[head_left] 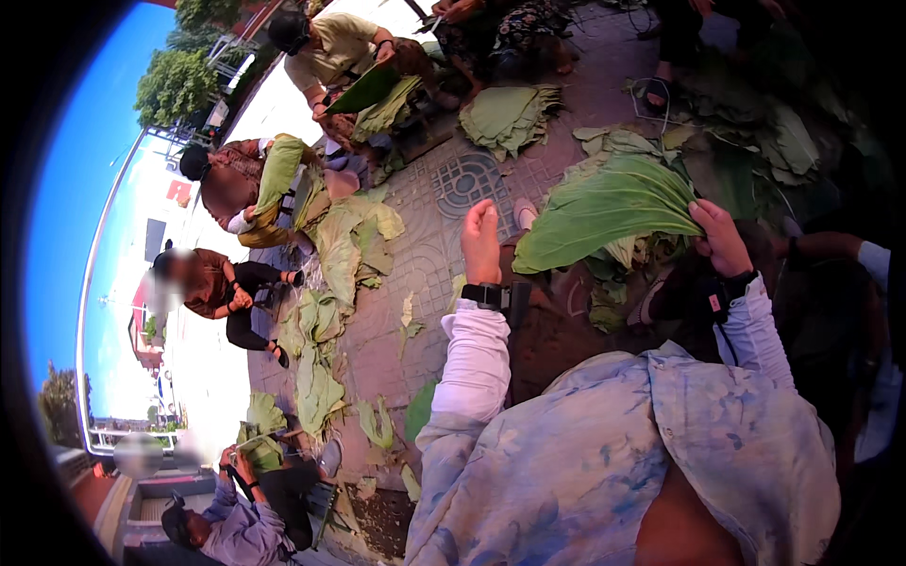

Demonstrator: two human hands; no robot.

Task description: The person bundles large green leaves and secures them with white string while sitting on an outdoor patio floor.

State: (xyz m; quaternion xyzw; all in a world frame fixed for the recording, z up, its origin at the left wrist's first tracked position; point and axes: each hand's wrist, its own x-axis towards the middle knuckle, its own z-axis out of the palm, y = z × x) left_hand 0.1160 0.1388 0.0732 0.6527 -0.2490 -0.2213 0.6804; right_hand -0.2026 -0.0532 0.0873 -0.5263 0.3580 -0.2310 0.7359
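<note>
A large green leaf (pixel 613 209) with pale veins stretches leftward from my right hand (pixel 721 238), whose fingers are closed on its narrow end. My left hand (pixel 480 241) is raised to the left of the leaf and apart from it, fingers curled together, with nothing visible in them. Each wrist wears a dark band. Under and behind the held leaf lies a stack of similar leaves (pixel 613 143), partly hidden by it.
Another leaf pile (pixel 511 117) lies farther off on the paved ground (pixel 415 283). Loose leaves (pixel 319 382) are strewn to the left. Several people sit around, including a person (pixel 340 57) holding a leaf. More leaves (pixel 791 141) lie in shade at right, near a co-worker's arm (pixel 830 247).
</note>
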